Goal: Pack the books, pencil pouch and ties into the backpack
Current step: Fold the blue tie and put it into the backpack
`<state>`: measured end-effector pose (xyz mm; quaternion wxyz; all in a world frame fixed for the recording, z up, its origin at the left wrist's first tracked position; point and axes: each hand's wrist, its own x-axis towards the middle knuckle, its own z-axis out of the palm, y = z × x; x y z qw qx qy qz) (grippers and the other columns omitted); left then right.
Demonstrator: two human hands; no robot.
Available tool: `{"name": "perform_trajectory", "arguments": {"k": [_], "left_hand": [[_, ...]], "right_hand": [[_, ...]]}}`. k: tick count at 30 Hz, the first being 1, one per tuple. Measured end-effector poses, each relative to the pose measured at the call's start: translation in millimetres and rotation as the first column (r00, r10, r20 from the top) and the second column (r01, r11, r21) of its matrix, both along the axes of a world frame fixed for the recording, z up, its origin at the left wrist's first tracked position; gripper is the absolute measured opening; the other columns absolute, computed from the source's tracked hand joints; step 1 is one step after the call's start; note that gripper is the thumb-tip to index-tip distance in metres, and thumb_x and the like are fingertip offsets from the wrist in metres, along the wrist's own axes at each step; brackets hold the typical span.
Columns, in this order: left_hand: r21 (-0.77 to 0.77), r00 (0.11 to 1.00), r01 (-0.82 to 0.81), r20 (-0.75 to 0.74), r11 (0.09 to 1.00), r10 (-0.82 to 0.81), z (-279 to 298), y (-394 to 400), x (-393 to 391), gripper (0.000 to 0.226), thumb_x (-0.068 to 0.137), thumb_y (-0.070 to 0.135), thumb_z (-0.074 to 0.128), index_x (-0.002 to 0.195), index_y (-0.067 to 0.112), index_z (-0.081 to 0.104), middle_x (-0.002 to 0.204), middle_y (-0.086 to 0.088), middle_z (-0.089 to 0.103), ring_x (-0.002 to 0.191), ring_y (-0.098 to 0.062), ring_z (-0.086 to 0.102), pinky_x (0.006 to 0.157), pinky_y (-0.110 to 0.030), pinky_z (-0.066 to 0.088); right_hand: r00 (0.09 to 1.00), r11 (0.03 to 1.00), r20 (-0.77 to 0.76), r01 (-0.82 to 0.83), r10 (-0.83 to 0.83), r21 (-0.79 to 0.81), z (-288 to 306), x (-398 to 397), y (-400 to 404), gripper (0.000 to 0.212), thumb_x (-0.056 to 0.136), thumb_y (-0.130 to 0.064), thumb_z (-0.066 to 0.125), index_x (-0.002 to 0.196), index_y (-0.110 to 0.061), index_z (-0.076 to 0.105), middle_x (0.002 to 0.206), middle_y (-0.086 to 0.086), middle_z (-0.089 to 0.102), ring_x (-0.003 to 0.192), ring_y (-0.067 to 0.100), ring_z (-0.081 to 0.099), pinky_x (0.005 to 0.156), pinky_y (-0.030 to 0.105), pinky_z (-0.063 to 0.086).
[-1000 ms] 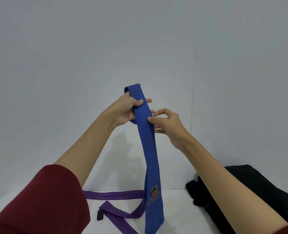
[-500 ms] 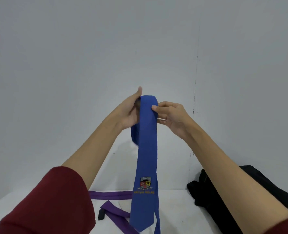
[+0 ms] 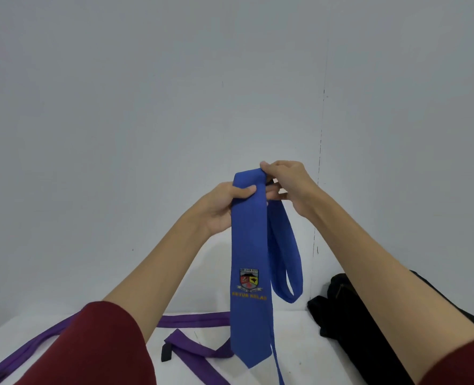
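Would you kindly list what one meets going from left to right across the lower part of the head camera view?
Red sleeve → purple tie lying on the white table → blue tie hanging from both hands → black backpack.
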<state>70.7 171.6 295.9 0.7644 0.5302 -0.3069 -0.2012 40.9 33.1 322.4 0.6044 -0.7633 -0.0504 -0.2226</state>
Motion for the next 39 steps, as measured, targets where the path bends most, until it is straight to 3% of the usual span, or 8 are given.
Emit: {"name": "perform_trajectory", "arguments": {"k": [5,8,10,13,19,25,31,39], "left_hand": [[-0.031,0.982,-0.165,-0.101,0.986,0.161,5.3,-1.5,-0.3,0.026,0.095,0.002,0.047,0.118,0.004,0.058,0.095,-0.005,0.071,0.08,-0.016,0.068,0.069,-0.026,0.056],[-0.012,0.971,-0.212,-0.115,0.977,0.209,4.5,-3.3,0.5,0.021,0.095,0.001,0.044,0.104,0.006,0.062,0.104,-0.004,0.068,0.09,-0.019,0.065,0.076,-0.031,0.052],[-0.027,0.973,-0.191,-0.138,0.981,0.186,4.2,-3.6,-0.8,0.018,0.097,0.008,0.044,0.101,0.006,0.061,0.11,-0.006,0.067,0.094,-0.02,0.066,0.078,-0.033,0.052],[-0.07,0.965,-0.18,-0.204,0.981,0.162,4.0,-0.8,-1.3,0.027,0.099,0.024,0.045,0.108,0.002,0.059,0.113,-0.011,0.066,0.093,-0.023,0.067,0.078,-0.035,0.054],[-0.098,0.963,-0.255,-0.113,0.962,0.244,7.7,1.5,1.4,0.032,0.1,0.006,0.037,0.13,0.006,0.049,0.132,-0.009,0.056,0.107,-0.019,0.057,0.073,-0.031,0.053],[-0.095,0.956,-0.286,-0.093,0.953,0.278,10.9,8.3,2.9,0.025,0.096,0.004,0.046,0.12,0.004,0.054,0.122,-0.009,0.063,0.093,-0.018,0.065,0.07,-0.029,0.054],[-0.127,0.943,-0.322,-0.132,0.938,0.306,13.4,15.5,8.4,0.024,0.095,0.0,0.045,0.118,0.002,0.054,0.125,-0.013,0.061,0.088,-0.018,0.066,0.069,-0.026,0.054],[-0.059,0.949,-0.301,-0.112,0.952,0.293,7.1,9.1,7.9,0.027,0.096,-0.003,0.041,0.12,0.002,0.052,0.128,-0.015,0.058,0.095,-0.021,0.063,0.073,-0.026,0.052]], "right_hand": [[0.997,0.994,-0.067,0.014,-0.022,-0.111,-9.2,-6.9,-1.3,0.042,0.085,-0.053,0.058,0.092,-0.012,0.057,0.081,-0.005,0.064,0.068,0.015,0.054,0.068,0.028,0.043],[0.99,0.993,-0.126,-0.068,0.056,-0.096,-24.6,-8.4,0.7,0.041,0.082,-0.046,0.067,0.099,-0.012,0.049,0.087,-0.002,0.065,0.062,0.016,0.06,0.063,0.028,0.047],[0.994,0.996,-0.095,-0.066,0.061,-0.052,-34.6,-6.5,4.1,0.032,0.083,-0.033,0.071,0.09,-0.011,0.049,0.087,0.002,0.066,0.057,0.016,0.058,0.061,0.03,0.05],[1.0,0.999,0.011,0.02,-0.02,-0.028,-42.6,-1.9,8.3,0.024,0.083,-0.018,0.072,0.074,-0.009,0.051,0.077,0.007,0.066,0.05,0.016,0.057,0.061,0.031,0.051],[0.994,0.994,0.1,0.056,-0.047,-0.097,-49.1,2.6,14.1,0.026,0.08,-0.021,0.075,0.069,-0.01,0.054,0.068,0.002,0.063,0.056,0.01,0.058,0.049,0.015,0.041],[0.996,0.99,0.023,-0.085,0.088,-0.109,-51.2,0.0,9.7,0.024,0.093,-0.021,0.059,0.072,-0.012,0.051,0.075,-0.002,0.06,0.068,0.01,0.052,0.061,0.019,0.04],[0.96,0.917,-0.222,-0.237,0.171,-0.32,-79.1,0.6,-9.2,0.019,0.095,-0.021,0.054,0.079,-0.012,0.05,0.083,-0.002,0.061,0.073,0.013,0.054,0.069,0.025,0.041],[0.952,0.944,-0.239,-0.244,0.19,-0.222,-85.3,4.0,-9.2,0.029,0.087,-0.038,0.064,0.1,-0.015,0.053,0.1,-0.002,0.064,0.088,0.013,0.06,0.079,0.029,0.045]]}}
